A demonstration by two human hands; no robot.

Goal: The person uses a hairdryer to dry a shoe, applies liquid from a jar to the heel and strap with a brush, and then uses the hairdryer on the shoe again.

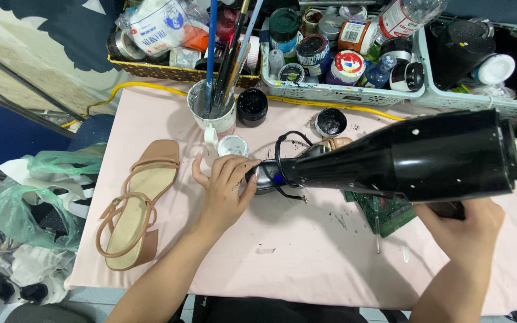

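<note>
My left hand (225,188) rests on the pink table (306,251) and pinches the toe end of a black-painted strappy sandal (282,170). My right hand (465,224) grips the handle of a large black hair dryer (414,155), whose nozzle points left at the sandal, close to my left fingers. A tan heeled sandal (136,203) of the same shape lies untouched at the table's left side.
Behind the sandal stand a white cup of brushes (213,107), an open jar of black paint (252,106) and its lid (330,122). Baskets of jars and bottles (342,60) line the back edge. Plastic bags (31,203) lie on the floor at the left.
</note>
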